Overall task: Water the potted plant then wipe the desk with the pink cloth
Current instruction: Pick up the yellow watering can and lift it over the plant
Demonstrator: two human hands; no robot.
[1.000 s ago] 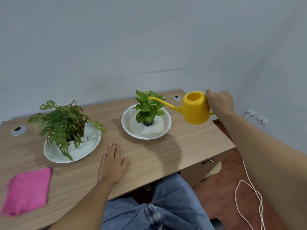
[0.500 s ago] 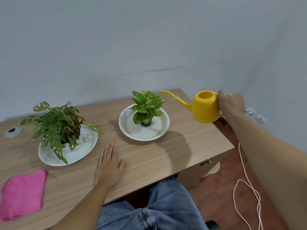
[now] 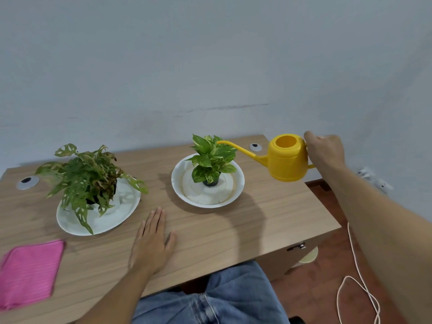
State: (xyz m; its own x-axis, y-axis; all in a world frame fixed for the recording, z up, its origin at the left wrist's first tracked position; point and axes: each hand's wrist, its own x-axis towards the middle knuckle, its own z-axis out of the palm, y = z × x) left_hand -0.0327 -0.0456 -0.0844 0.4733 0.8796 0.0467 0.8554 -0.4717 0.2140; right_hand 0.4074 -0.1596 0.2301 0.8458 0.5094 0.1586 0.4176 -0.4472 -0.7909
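A small pothos plant (image 3: 211,157) in a dark pot stands in a white dish (image 3: 236,191) at the middle of the wooden desk (image 3: 268,216). My right hand (image 3: 325,150) grips the handle of a yellow watering can (image 3: 286,159), held above the desk's right end, upright, its spout tip just over the plant's leaves. No water is visible. My left hand (image 3: 153,242) lies flat on the desk, fingers together, holding nothing. A folded pink cloth (image 3: 29,272) lies at the near left edge.
A larger leafy plant (image 3: 86,174) sits on a white plate (image 3: 117,216) at the left. Two grey cable grommets are set near the desk's back edge. A white cord (image 3: 357,284) runs over the red floor at right. My jeans show below the desk edge.
The can was drawn back to the right from over the plant, then came left again; its spout tip is back at the leaves. The left hand stays flat on the desk.
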